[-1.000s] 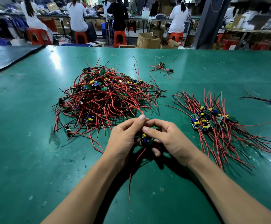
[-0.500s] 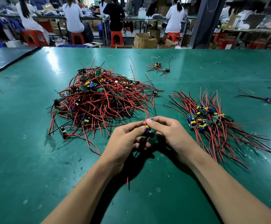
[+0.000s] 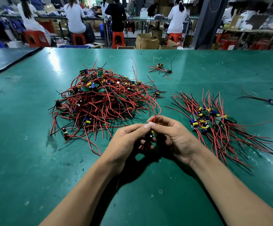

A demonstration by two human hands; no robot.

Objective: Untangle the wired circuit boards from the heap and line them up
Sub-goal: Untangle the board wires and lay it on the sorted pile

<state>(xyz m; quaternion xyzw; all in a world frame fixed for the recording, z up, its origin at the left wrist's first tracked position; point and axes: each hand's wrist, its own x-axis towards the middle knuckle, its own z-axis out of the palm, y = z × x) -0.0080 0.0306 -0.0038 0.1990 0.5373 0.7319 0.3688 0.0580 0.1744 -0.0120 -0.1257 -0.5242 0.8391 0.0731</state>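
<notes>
Right now we are midway through freeing one unit. Our left hand (image 3: pixel 127 141) and right hand (image 3: pixel 174 137) meet just in front of the heap (image 3: pixel 100 101), both with fingers curled, pinching a single circuit board (image 3: pixel 151 137) between them above the surface (image 3: pixel 26 144). Its red wire (image 3: pixel 157 110) rises from our fingertips in a loop that leans back toward the heap; we cannot tell whether it is clear of the tangle. The board is mostly hidden by our fingers, and only a dark capacitor and a spot of yellow show. We judge the next move calls for drawing the wires clear and straight, then carrying the board right to the sorted row (image 3: pixel 214 123), where boards lie side by side with leads fanned out. The heap is a dense mound, so most of the job remains.
</notes>
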